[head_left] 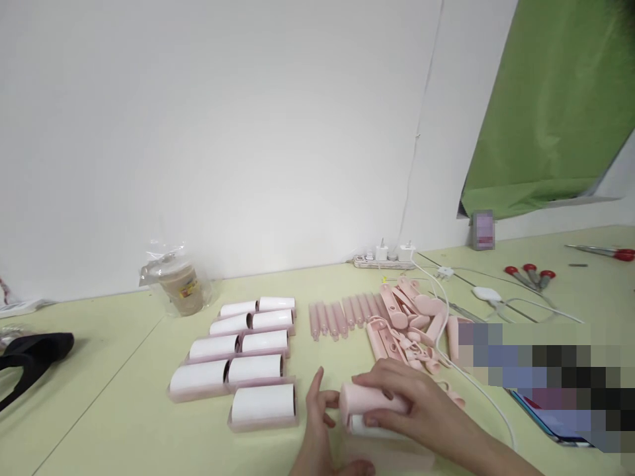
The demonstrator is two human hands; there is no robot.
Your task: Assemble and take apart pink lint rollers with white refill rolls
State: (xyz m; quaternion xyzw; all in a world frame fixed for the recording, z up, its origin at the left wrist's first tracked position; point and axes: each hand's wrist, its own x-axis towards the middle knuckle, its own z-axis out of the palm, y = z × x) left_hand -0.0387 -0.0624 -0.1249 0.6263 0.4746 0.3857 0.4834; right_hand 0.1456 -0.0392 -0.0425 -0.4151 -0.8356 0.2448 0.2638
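Observation:
My right hand (pixel 407 403) is closed over a pink cylindrical cover (pixel 364 398) that sits on a white roll (pixel 370 426) near the table's front edge. My left hand (pixel 317 413) is just to the left of it, fingers apart, with a fingertip touching the cover's left end. Left of my hands lie several white rolls in pink trays (pixel 248 360), set in two rows. Behind my right hand lies a heap of pink plastic handles and parts (pixel 407 324), with a row of pink tubes (pixel 342 316) beside it.
A bagged cup (pixel 181 285) stands at the back left, a black strap (pixel 30 357) at the far left. A power strip (pixel 384 261) with white cables, red-handled tools (pixel 528 274), scissors (pixel 608 251) and a phone (pixel 546 416) lie to the right. Green sheet (pixel 555 106) hangs on the wall.

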